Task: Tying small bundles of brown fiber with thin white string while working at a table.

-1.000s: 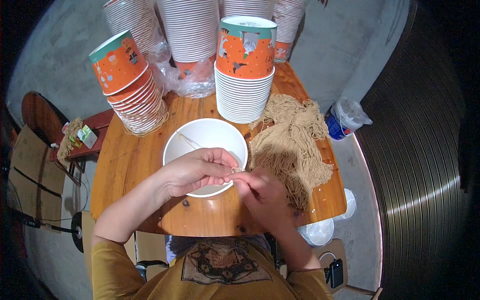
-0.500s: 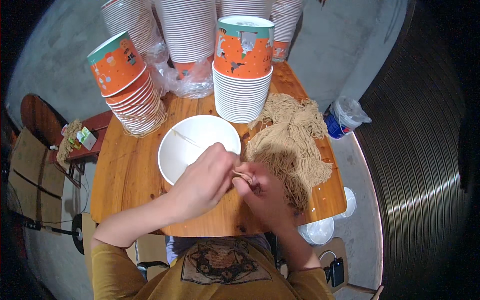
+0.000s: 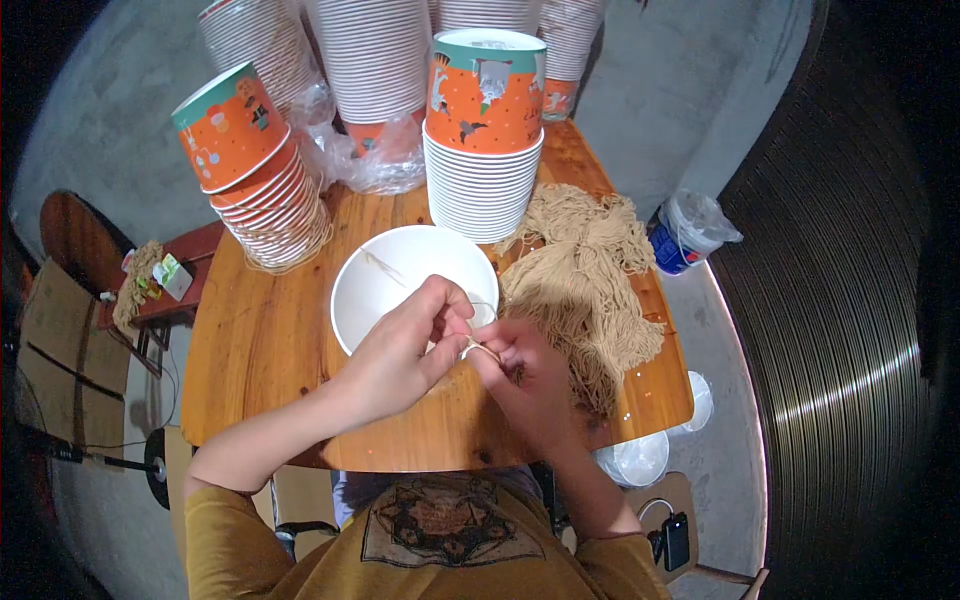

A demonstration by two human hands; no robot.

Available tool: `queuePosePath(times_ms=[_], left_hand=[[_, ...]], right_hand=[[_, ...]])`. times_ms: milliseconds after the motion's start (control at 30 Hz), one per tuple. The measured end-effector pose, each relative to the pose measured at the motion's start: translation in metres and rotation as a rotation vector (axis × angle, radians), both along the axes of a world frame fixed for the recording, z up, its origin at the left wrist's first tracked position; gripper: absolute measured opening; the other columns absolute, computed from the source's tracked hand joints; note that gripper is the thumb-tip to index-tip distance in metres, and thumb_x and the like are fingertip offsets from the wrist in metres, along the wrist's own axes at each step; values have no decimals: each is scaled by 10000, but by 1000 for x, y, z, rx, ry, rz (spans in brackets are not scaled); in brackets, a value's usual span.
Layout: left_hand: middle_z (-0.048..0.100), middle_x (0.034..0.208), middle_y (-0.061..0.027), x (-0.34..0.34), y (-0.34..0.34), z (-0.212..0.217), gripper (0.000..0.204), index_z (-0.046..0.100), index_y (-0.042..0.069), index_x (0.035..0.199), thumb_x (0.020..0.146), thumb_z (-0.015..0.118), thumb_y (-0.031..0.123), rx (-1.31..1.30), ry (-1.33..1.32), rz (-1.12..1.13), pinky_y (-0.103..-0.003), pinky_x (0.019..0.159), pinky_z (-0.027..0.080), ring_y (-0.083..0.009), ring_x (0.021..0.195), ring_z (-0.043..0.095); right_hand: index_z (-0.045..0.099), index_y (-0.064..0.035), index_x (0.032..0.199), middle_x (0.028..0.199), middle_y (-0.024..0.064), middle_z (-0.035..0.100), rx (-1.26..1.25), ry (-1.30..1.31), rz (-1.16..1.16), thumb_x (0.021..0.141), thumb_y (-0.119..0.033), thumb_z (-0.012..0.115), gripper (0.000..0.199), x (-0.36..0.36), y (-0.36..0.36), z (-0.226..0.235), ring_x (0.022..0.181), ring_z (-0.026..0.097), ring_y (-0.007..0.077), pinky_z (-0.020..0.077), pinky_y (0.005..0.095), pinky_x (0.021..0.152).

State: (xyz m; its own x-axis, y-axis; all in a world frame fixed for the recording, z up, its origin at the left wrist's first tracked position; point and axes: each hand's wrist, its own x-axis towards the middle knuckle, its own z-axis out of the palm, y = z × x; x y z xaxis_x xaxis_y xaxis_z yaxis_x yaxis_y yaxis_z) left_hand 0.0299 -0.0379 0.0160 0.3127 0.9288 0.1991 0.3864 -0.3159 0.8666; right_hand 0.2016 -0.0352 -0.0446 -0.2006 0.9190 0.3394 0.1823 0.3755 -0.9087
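Note:
A thin beige string (image 3: 484,348) is pinched between the fingertips of both hands, held over the near right rim of a white paper tub (image 3: 357,290). My left hand (image 3: 405,345) grips it with thumb and forefinger curled together. Close beside it, my right hand (image 3: 525,368) has its fingers closed on the same string. A piece of string shows inside the tub, against its far left wall. Part of the tub is hidden behind my left hand. To the right of the tub lies a loose heap of beige strings (image 3: 580,270).
An orange and green tub stack (image 3: 484,120) stands behind the white tub; a leaning stack (image 3: 245,150), strings round its lower rims, is at left. Taller stacks (image 3: 365,60) with clear plastic rise at the back. A bucket (image 3: 690,235) stands right of the wooden table (image 3: 270,370).
The white tub has shifted a little to the right. My left hand has turned and its fingers have loosened from a tighter fist, so more of the string shows between the hands.

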Motion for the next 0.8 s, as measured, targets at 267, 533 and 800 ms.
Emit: queuePosePath(times_ms=[267, 533, 800], left_hand=[[498, 897, -76, -7, 3, 0, 240, 520, 29, 1096, 869, 600, 26, -10, 66, -79, -286, 751, 456, -167, 805, 535], [481, 942, -86, -15, 15, 1, 154, 615, 13, 993, 861, 650, 84, -154, 160, -150, -284, 783, 454, -167, 837, 542], [424, 976, -183, -1, -3, 4, 186, 476, -39, 911, 829, 619, 48, 415, 442, -14, -422, 661, 489, -361, 790, 568]], right_hand=[[583, -45, 942, 799, 49, 638, 22, -68, -55, 844, -136, 661, 154, 0, -1, 2, 648, 610, 111, 514, 264, 614], [606, -61, 947, 795, 54, 637, 0, -71, -48, 839, -138, 651, 140, 1, 0, 1, 645, 602, 109, 507, 267, 609], [638, -76, 997, 769, 51, 640, -105, -87, -17, 837, -163, 669, 184, 0, 1, 6, 651, 612, 123, 501, 269, 612]])
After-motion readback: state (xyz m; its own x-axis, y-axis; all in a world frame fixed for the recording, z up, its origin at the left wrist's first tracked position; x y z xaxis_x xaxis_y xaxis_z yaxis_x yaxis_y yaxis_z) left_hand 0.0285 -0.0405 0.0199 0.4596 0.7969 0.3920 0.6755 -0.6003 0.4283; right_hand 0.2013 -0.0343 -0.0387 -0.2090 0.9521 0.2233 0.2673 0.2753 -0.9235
